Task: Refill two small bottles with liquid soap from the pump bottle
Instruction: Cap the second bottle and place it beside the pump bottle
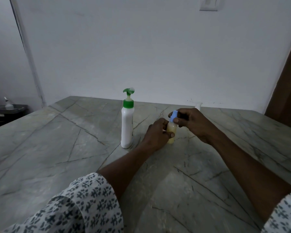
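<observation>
Here, your left hand (155,133) curls round the small bottle (171,130) of yellowish liquid and hides its left side. It stands on the stone table (57,140), just right of the white pump bottle (127,125). Your right hand (190,121) pinches the blue cap (174,115) at its top; whether the cap is seated cannot be told. Behind that hand a white thing (198,105) peeks out, mostly hidden.

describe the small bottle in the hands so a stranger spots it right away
On the grey veined table, look right of the tall white pump bottle. Between the left hand and right hand is a small bottle: yellowish liquid, blue cap, far shorter than its green-topped neighbour.
</observation>
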A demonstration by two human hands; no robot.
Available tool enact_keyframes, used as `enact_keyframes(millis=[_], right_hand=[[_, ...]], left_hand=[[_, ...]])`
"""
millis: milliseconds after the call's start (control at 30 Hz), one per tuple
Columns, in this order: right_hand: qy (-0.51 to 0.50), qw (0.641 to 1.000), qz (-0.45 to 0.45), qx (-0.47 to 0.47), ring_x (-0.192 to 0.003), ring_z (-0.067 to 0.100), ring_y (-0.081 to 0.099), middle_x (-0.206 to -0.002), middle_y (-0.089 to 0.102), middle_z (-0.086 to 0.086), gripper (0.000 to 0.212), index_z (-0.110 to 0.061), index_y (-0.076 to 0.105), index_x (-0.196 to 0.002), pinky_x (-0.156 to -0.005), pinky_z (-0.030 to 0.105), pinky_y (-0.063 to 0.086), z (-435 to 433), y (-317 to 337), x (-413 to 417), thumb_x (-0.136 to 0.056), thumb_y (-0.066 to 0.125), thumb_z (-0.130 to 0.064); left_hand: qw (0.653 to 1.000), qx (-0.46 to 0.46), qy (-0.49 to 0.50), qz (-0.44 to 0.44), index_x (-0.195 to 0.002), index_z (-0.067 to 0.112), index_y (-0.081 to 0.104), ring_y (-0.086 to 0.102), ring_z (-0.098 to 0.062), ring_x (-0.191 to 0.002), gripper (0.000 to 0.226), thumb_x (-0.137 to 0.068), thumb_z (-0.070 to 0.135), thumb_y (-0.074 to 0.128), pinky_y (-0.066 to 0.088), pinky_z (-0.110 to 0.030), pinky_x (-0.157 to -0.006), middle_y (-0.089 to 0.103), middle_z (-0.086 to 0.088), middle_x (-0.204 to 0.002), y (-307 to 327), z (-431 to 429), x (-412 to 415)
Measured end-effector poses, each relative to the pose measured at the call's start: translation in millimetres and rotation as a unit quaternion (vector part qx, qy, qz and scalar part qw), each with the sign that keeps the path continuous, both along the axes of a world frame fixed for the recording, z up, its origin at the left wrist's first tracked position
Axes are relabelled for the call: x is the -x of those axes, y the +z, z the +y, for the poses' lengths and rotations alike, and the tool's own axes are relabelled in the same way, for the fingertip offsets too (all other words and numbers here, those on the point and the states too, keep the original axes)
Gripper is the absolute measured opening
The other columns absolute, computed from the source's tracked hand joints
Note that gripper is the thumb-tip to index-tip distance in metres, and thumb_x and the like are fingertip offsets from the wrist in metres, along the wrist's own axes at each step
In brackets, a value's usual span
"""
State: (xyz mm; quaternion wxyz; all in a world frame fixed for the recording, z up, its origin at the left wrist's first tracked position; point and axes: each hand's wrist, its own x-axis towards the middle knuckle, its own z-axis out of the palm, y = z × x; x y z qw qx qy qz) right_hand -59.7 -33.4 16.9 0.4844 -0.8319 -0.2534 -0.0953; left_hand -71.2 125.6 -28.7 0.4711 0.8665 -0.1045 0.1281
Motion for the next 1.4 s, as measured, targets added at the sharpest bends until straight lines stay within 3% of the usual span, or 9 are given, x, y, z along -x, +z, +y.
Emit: enact_keyframes(millis=[100, 267, 367, 467, 533, 767, 967, 1233, 1400], right_hand=[[-0.043, 0.997, -0.038, 0.053, -0.075, 0.034, 0.056, -0.083, 0.065, 0.02, 0.019, -0.006, 0.068, -0.084, -0.073, 0.044, 0.048, 1, 0, -3, -0.085, 0.072, -0.024], [-0.105, 0.98, -0.122, 0.12, -0.053, 0.006, 0.04, -0.057, 0.045, -0.006, 0.032, -0.01, 0.055, -0.068, -0.056, 0.022, 0.028, 10, 2, 1, -0.082, 0.075, -0.031], [-0.077, 0.984, -0.1, 0.124, -0.063, 0.006, 0.055, -0.067, 0.061, -0.005, 0.017, -0.012, 0.066, -0.076, -0.068, 0.014, 0.041, 8, 4, -2, -0.084, 0.073, -0.024], [-0.052, 0.987, -0.074, 0.13, -0.09, 0.023, 0.065, -0.098, 0.071, 0.007, 0.015, -0.008, 0.071, -0.098, -0.091, 0.042, 0.05, 4, 7, -4, -0.086, 0.07, -0.018], [-0.049, 0.987, -0.058, 0.141, -0.092, 0.023, 0.063, -0.101, 0.069, 0.008, 0.02, -0.007, 0.069, -0.104, -0.089, 0.042, 0.05, 4, 8, -4, -0.088, 0.069, -0.018], [-0.118, 0.974, -0.064, 0.18, -0.053, 0.011, 0.042, -0.053, 0.043, -0.001, 0.045, -0.016, 0.046, -0.055, -0.069, 0.032, 0.027, 12, 10, 1, -0.08, 0.073, -0.041], [-0.038, 0.992, -0.052, 0.109, -0.09, 0.019, 0.062, -0.105, 0.069, -0.002, 0.027, -0.015, 0.07, -0.107, -0.081, 0.038, 0.051, 2, 12, 5, -0.083, 0.074, -0.026], [-0.159, 0.971, -0.118, 0.135, -0.051, 0.01, 0.041, -0.057, 0.047, -0.001, 0.046, -0.013, 0.051, -0.062, -0.054, 0.026, 0.03, 12, -5, -5, -0.075, 0.075, -0.051], [-0.087, 0.989, -0.08, 0.088, -0.077, 0.007, 0.058, -0.093, 0.066, -0.009, 0.028, -0.02, 0.068, -0.103, -0.071, 0.024, 0.044, 5, 0, 0, -0.08, 0.076, -0.032]], left_hand=[[1.0, 0.015, 0.019, -0.008, -0.107, 0.009, 0.061, 0.064, -0.022, -0.099, 0.036, -0.081, 0.021, 0.082, 0.049, -0.03, -0.075, 0.069, -0.007, -0.11, 0, 0, 2], [0.999, -0.006, 0.039, -0.036, -0.091, 0.014, 0.054, 0.055, -0.018, -0.079, 0.038, -0.075, 0.026, 0.086, 0.039, -0.028, -0.06, 0.062, -0.003, -0.09, 3, -3, 3], [0.999, -0.016, 0.029, -0.036, -0.096, 0.012, 0.057, 0.059, -0.022, -0.087, 0.034, -0.078, 0.023, 0.083, 0.045, -0.032, -0.067, 0.066, -0.007, -0.098, 3, -3, 1], [1.0, -0.014, 0.018, -0.019, -0.112, 0.011, 0.06, 0.064, -0.026, -0.102, 0.036, -0.083, 0.02, 0.079, 0.054, -0.041, -0.088, 0.068, -0.009, -0.114, 3, -4, 1], [1.0, -0.005, 0.012, -0.013, -0.115, 0.011, 0.06, 0.064, -0.026, -0.105, 0.036, -0.085, 0.018, 0.078, 0.054, -0.042, -0.091, 0.068, -0.009, -0.117, 3, -4, 1], [0.999, 0.02, 0.033, -0.017, -0.095, 0.015, 0.059, 0.062, -0.019, -0.089, 0.037, -0.074, 0.023, 0.087, 0.042, -0.022, -0.064, 0.068, -0.004, -0.099, 2, 1, 2], [0.999, 0.004, 0.04, -0.017, -0.104, 0.01, 0.06, 0.064, -0.023, -0.096, 0.041, -0.076, 0.025, 0.086, 0.049, -0.031, -0.076, 0.069, -0.007, -0.107, 3, -1, 3], [0.999, 0.01, 0.043, -0.02, -0.101, 0.012, 0.06, 0.065, -0.023, -0.095, 0.04, -0.074, 0.025, 0.087, 0.047, -0.03, -0.073, 0.07, -0.006, -0.105, 3, -1, 4], [0.999, 0.015, 0.044, -0.01, -0.101, 0.011, 0.061, 0.066, -0.024, -0.096, 0.041, -0.073, 0.024, 0.088, 0.051, -0.036, -0.079, 0.071, -0.007, -0.105, 3, -1, 4]])
